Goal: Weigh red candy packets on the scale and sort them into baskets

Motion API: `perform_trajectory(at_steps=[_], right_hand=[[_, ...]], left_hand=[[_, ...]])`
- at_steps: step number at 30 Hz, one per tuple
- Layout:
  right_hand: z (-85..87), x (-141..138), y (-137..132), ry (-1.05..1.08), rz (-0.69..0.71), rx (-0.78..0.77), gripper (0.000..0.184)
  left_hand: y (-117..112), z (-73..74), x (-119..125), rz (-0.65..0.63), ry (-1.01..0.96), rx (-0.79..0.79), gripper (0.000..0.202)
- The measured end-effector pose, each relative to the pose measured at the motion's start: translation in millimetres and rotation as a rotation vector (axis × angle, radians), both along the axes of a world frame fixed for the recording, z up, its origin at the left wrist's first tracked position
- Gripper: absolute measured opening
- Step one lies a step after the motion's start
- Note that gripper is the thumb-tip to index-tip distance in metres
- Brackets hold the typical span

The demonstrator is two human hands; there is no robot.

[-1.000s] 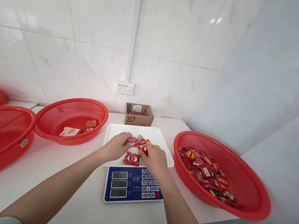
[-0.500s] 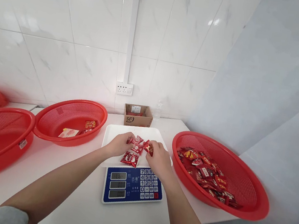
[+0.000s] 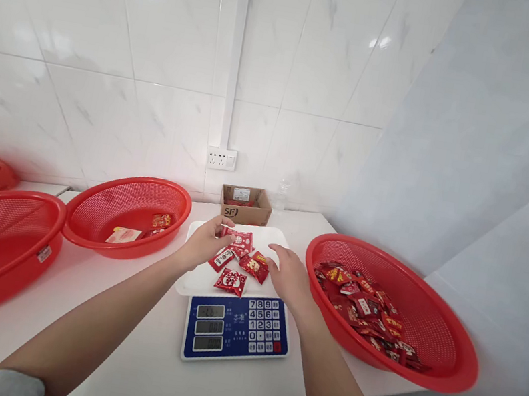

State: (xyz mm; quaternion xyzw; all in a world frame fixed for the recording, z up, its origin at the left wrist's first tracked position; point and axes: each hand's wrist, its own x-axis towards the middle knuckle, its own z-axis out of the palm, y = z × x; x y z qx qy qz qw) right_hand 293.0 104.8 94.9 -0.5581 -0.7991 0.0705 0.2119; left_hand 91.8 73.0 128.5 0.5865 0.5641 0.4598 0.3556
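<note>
Several small red packets lie on the white tray (image 3: 253, 294) of a digital scale (image 3: 236, 332). One packet (image 3: 231, 281) rests at the front, and a red and yellow packet (image 3: 256, 266) lies to its right. Behind them is a pinkish-red packet (image 3: 241, 240). My left hand (image 3: 204, 244) is over the tray's left side, thumb and finger apart at that rear packet's left edge; whether they touch it I cannot tell. At the right, my right hand (image 3: 290, 278) is open and holds nothing, its thumb beside the red and yellow packet.
A big red basket (image 3: 453, 344) full of packets stands at the right. Two more red baskets (image 3: 121, 248) (image 3: 42, 269) stand at the left with a few packets in them. A cardboard box (image 3: 245, 214) and clear bottle (image 3: 282, 195) are behind the scale.
Both hands have let go of the packets they were handling and moved apart. The packets now lie more spread out on the tray, the red and yellow one to the right.
</note>
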Motion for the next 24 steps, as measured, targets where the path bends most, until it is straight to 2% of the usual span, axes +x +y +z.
perform_trajectory(at_steps=[5, 10, 17, 24], right_hand=[[-2.1, 0, 14, -0.097, -0.011, -0.082, 0.032], [-5.5, -6, 16, -0.122, 0.012, -0.1, 0.029], [-10.8, -3, 15, -0.015, -0.025, -0.092, 0.034], [-8.9, -1, 11, 0.135, -0.022, -0.049, 0.036]], left_hand=[[-3, -1.1, -1, -0.002, -0.033, -0.008, 0.026], [-7, -1.4, 0, 0.0, -0.018, -0.025, 0.026], [-5, -6.0, -5, 0.002, 0.06, -0.017, 0.026], [-4, -15.4, 0, 0.0, 0.282, -0.026, 0.014]])
